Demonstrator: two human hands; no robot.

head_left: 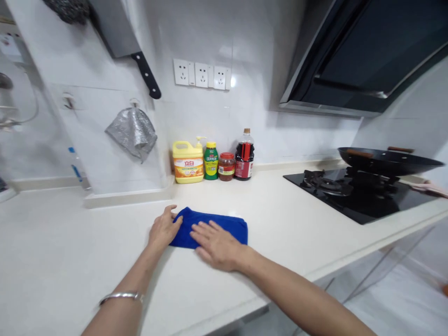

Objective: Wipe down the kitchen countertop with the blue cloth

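Observation:
A folded blue cloth [231, 226] lies flat on the pale countertop [280, 242]. My right hand [219, 245] rests on top of it, palm down with the fingers stretched out. At the cloth's left edge is my left hand [164, 228], its thumb touching the fabric near the upper left corner. The left fingers are apart and slightly bent, beyond the cloth's edge; their undersides are hidden. A silver bangle [121, 296] circles my left wrist.
Against the wall stand a yellow detergent jug [188, 163], a green bottle [211, 161], a red-lidded jar [226, 166] and a dark sauce bottle [244, 156]. A wok [388, 161] sits on the black gas hob [364, 205]. A cleaver [119, 37] and a silvery cloth [133, 133] hang left.

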